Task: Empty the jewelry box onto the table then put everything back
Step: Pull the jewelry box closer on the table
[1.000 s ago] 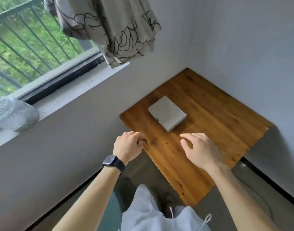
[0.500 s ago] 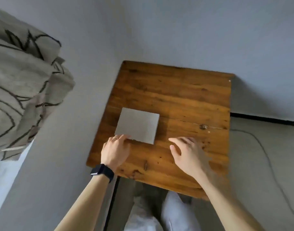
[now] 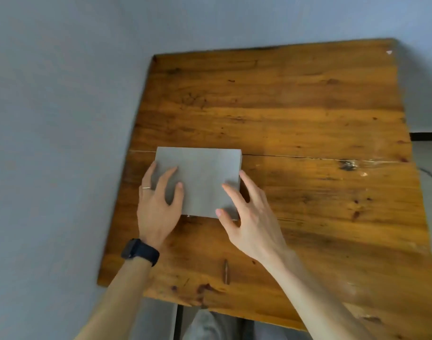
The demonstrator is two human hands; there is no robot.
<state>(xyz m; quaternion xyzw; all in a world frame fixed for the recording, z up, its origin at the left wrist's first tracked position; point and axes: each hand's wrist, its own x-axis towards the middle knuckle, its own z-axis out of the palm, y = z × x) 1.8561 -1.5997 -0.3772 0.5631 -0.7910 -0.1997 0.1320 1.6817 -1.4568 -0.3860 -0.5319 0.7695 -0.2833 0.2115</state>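
Box (image 3: 202, 182): grey, lid down, flat on the table (image 3: 296, 106). Most of the bare wood lies right of the box and beyond it; the wall is close on its left.

Left hand (image 3: 156, 209): fingers spread and fairly straight, laid over the box's left part, thumb on the lid. It clasps nothing. Judged: steadying the box.

Right hand (image 3: 253, 217): also spread and unclenched. Thumb at the box's near edge, forefinger on the lid, other fingers along its right side. Judged: feeling for the seam to lift the lid. Whether these fingers press or merely touch: cannot tell.

Task barely begun; nothing emptied yet. The free wood right of the box suits laying out the contents.

Count: box 1, hands 2, table 1, watch (image 3: 140, 251) 1 (left wrist), ring (image 3: 146, 187) 1 (left hand). Jewelry out of the box: 0 seen.
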